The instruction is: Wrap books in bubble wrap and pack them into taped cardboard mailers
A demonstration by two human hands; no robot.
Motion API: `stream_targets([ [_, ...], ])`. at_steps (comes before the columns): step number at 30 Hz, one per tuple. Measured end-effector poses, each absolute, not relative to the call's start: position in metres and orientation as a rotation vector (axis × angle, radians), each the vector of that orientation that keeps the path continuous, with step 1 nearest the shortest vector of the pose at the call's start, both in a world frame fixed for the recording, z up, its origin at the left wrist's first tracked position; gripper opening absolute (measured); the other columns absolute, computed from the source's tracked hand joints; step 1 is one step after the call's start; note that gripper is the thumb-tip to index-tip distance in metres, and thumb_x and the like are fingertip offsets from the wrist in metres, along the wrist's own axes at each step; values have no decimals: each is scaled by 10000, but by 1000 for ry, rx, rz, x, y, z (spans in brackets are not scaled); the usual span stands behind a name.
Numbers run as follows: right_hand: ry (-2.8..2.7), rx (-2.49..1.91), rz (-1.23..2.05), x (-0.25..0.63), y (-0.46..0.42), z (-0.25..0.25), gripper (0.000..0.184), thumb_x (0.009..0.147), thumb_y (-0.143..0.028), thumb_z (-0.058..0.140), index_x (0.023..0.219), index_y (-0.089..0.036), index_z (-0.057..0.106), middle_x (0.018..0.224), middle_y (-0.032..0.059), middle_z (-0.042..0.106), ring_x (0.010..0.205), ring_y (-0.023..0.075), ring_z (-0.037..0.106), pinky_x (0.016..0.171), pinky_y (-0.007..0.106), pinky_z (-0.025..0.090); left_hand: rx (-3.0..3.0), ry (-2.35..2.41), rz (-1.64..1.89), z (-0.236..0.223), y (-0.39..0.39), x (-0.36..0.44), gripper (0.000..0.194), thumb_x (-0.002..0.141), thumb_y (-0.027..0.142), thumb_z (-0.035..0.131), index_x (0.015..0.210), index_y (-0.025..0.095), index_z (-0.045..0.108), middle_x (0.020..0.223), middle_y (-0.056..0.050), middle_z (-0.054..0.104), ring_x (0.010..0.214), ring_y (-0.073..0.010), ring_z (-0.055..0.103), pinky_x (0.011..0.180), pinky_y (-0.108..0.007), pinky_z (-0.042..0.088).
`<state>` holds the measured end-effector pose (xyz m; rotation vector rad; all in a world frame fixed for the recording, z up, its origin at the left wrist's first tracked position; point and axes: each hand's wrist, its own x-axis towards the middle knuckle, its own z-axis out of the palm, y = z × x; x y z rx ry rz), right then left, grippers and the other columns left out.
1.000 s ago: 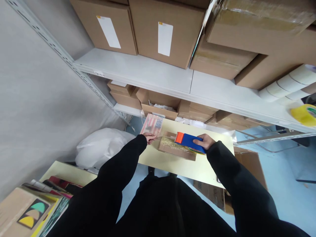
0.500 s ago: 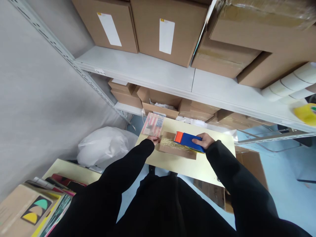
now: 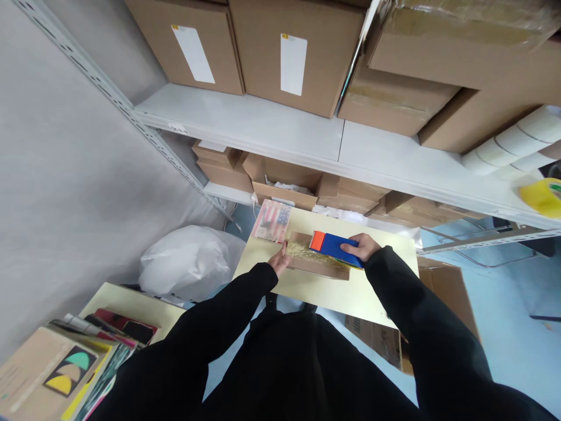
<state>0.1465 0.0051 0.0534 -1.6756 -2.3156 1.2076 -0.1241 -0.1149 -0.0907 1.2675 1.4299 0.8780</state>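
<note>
A small cardboard box (image 3: pixel 322 269) lies on the pale yellow table (image 3: pixel 302 286), with shiny tape along its top. My right hand (image 3: pixel 360 247) is closed round a blue and orange tape dispenser (image 3: pixel 337 245), which sits over the right part of the box. Yellow shows under the dispenser's lower edge. At the box's left end is my left hand (image 3: pixel 279 260), its fingers stretched out along that end and touching it. Beyond that hand, a flat sheet or packet with a US flag print (image 3: pixel 272 220) rests at the table's far left corner.
Shelving (image 3: pixel 272 131) with large cardboard boxes (image 3: pixel 291 52) rises behind the table. White rolls (image 3: pixel 511 143) and a yellow tape roll (image 3: pixel 543 197) are on the right. A white plastic bag (image 3: pixel 184 263) stands at left, above a side table with stacked books and packages (image 3: pixel 48 368).
My left hand has come nearer to me, from the box's far left corner to flat along its left end. The right hand and the tape dispenser have hardly moved.
</note>
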Motion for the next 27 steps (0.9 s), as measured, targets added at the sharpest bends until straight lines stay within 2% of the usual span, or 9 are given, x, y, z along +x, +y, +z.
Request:
stream_targets([
  [2, -2324, -1677, 1205, 146, 5, 55, 463, 643, -589, 529, 590, -133, 596, 473, -10, 473, 454, 96, 396, 440, 232, 298, 1482, 1379, 867, -82, -117, -125, 1071, 670, 663, 466, 1390, 131, -122, 1466, -123, 80, 1335, -245, 102, 1082, -407, 156],
  [4, -2347, -1660, 1202, 146, 5, 56, 454, 649, -582, 528, 582, -137, 589, 471, -14, 462, 457, 96, 399, 441, 231, 296, 1732, 1385, 834, -71, -110, -132, 1398, 437, 668, 655, 1335, 129, -270, 1461, -159, -52, 1336, -298, 20, 1076, -455, 124],
  [5, -2361, -1649, 1199, 146, 5, 57, 451, 651, -580, 527, 576, -139, 585, 469, -16, 456, 458, 96, 399, 441, 230, 294, 1850, 1397, 783, -66, -103, -137, 1508, 325, 641, 713, 1321, 128, -295, 1452, -178, -98, 1330, -327, -12, 1071, -479, 107],
  [7, -2381, -1634, 1188, 147, 5, 58, 444, 651, -576, 527, 565, -143, 578, 465, -19, 447, 458, 95, 398, 440, 230, 290, 2050, 1370, 628, -56, -87, -147, 1584, 231, 596, 752, 1322, 107, -288, 1437, -226, -114, 1320, -370, -16, 1057, -512, 86],
  [11, -2391, -1613, 1191, 146, 4, 58, 430, 656, -566, 523, 562, -149, 569, 470, -20, 452, 465, 96, 404, 448, 227, 302, 2308, 1217, 345, -43, -59, -149, 1529, 280, 579, 745, 1337, 65, -233, 1430, -274, -11, 1314, -390, 43, 1041, -522, 74],
  [17, -2426, -1593, 1212, 146, 4, 64, 409, 649, -552, 543, 549, -156, 547, 486, -18, 463, 478, 96, 424, 450, 217, 311, 2445, 1294, 245, -35, -57, -136, 1328, 415, 518, 706, 1358, 23, -87, 1342, -252, 280, 1249, -367, 254, 1046, -450, 123],
  [20, -2473, -1596, 1218, 148, 5, 69, 406, 630, -551, 560, 529, -159, 540, 467, -21, 451, 466, 94, 422, 438, 216, 300, 2450, 1338, 192, -31, -58, -134, 1267, 445, 488, 685, 1355, 21, -62, 1318, -239, 308, 1235, -359, 272, 1049, -452, 98],
  [27, -2504, -1679, 1273, 162, 7, 77, 420, 583, -577, 576, 510, -164, 552, 450, -14, 477, 435, 96, 428, 421, 225, 297, 2327, 1315, 266, -27, -54, -131, 1236, 392, 462, 698, 1368, 57, 57, 1318, -217, 309, 1231, -389, 255, 1056, -465, 27],
])
